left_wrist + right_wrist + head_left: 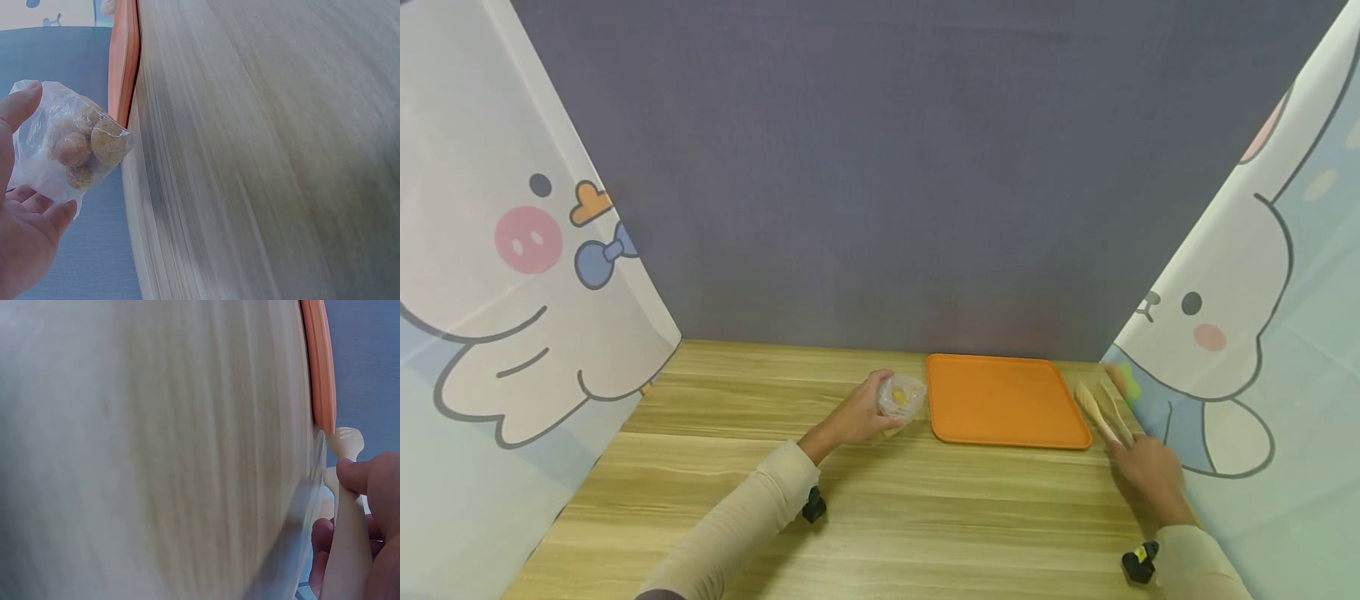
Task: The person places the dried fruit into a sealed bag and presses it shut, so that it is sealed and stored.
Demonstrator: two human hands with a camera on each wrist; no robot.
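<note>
My left hand (859, 414) holds a clear plastic bag (901, 395) just left of the orange tray (1007, 402). Several round brown balls (73, 150) lie inside the bag, as the left wrist view shows; thumb and fingers are curled at its sides. On the far right my right hand (1150, 468) grips cream-coloured tongs (350, 531), thumb on one arm and fingers around the other side. Their tips point away from me and stand apart, near the tray's right edge. What kind of food the balls are, I cannot tell.
The tray lies flat on the wood-grain table (925, 517) near its back edge. A dark grey panel (880, 183) rises behind it. Cartoon-printed sheets (1225, 333) stand at both sides, the right one close to my right hand.
</note>
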